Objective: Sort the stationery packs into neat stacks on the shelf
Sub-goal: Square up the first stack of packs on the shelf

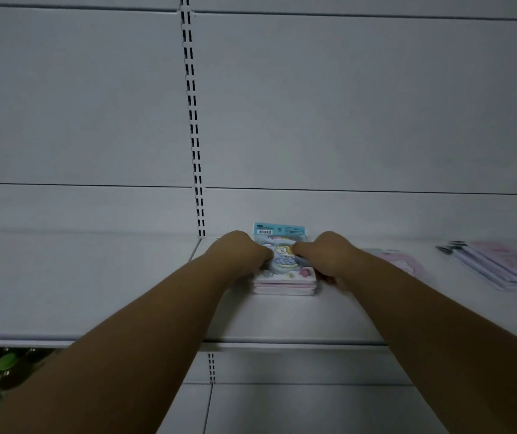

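On either side of a small stack of stationery packs [284, 277], the left hand [238, 250] and right hand [329, 255] press inward, fingers closed against the stack's sides and thumbs over the top pack's cartoon cover. That stack sits toward the back edge of the white shelf [125, 292], near its slotted upright [195, 142]. A loose pink pack [403, 263] lies just to the right. Further toward the shelf's right end rests a fanned pile of pink packs [501, 266].
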